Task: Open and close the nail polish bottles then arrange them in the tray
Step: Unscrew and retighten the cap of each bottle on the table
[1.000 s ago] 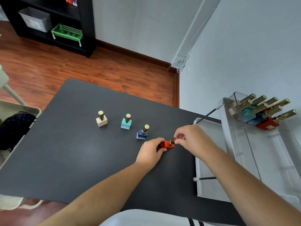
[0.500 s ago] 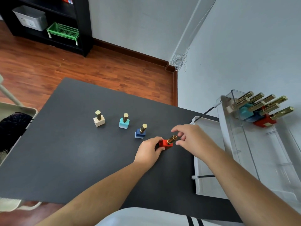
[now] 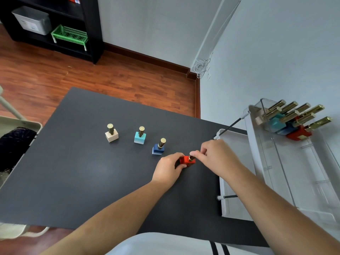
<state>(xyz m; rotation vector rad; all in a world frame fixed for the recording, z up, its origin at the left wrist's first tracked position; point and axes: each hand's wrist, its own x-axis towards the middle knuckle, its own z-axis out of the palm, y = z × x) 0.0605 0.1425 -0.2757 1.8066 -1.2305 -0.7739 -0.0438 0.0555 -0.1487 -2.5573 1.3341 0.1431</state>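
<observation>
A red nail polish bottle (image 3: 186, 160) stands on the black table (image 3: 77, 172). My left hand (image 3: 170, 167) grips its square body from the left. My right hand (image 3: 214, 155) pinches its gold cap (image 3: 191, 157) from the right. In a row to the left stand a blue bottle (image 3: 158, 148), a light-blue bottle (image 3: 140, 137) and a beige bottle (image 3: 111, 134), each with a gold cap. At the right, a clear tray (image 3: 287, 162) holds several bottles (image 3: 292, 122) at its far end.
A white cart shelf (image 3: 237, 144) with black rods sits between the table's right edge and the clear tray. A beige basket with a dark item (image 3: 12, 144) stands at the left. A black shelf with a green basket (image 3: 70, 34) is far back.
My right hand's fingers let go of the gold cap half a second ago and have now closed on it again. My left hand has stayed on the red bottle.
</observation>
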